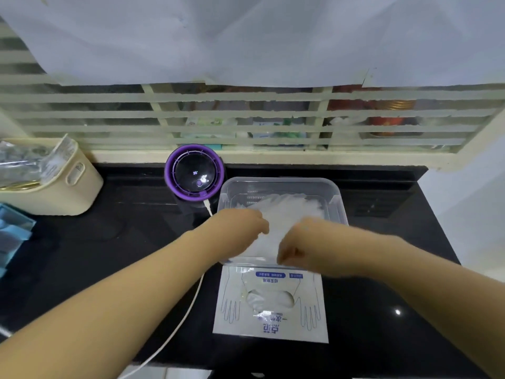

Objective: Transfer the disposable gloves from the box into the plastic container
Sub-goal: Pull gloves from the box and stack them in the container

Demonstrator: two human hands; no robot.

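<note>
Clutching limp, slippery gloves in left fingers over container; cannot tell grip of right hand; best bunched whole

We are seeing the left hand and right hand bare, the left forearm and right forearm showing uncovered to the frame edges, fingers blurring

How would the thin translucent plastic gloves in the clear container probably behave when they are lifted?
Probably floppy: the thin translucent plastic gloves lie crumpled in the clear rectangular plastic container. Likely very light, since they look like see-through film. The smooth sheets may slide apart rather than lift as one pile.
</note>
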